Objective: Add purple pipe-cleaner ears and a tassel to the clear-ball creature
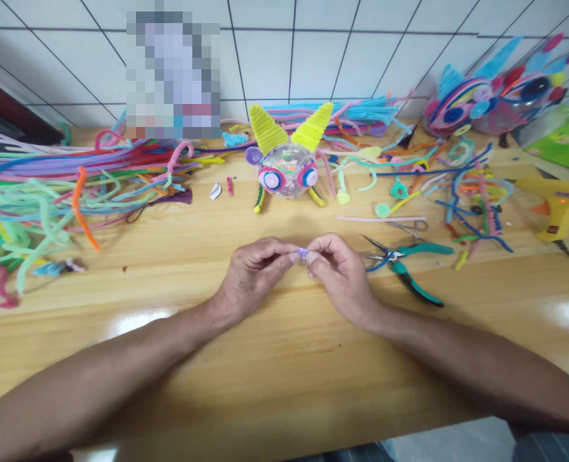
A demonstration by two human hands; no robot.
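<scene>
Between the fingertips of both hands is a small purple pipe cleaner piece, mostly covered by the fingers. My left hand pinches it from the left, and my right hand pinches it from the right. Beyond the hands stands a clear round figure with yellow pointed ears, pink and blue ringed eyes and a purple coil on its left side. To the right of my right hand lie teal-handled pliers with their jaws apart, next to a blue pipe cleaner bit.
Heaps of coloured pipe cleaners cover the left, with more along the wall. Scissors and a pale pink pipe cleaner lie behind the pliers. A yellow glue gun is at right, below two more decorated figures.
</scene>
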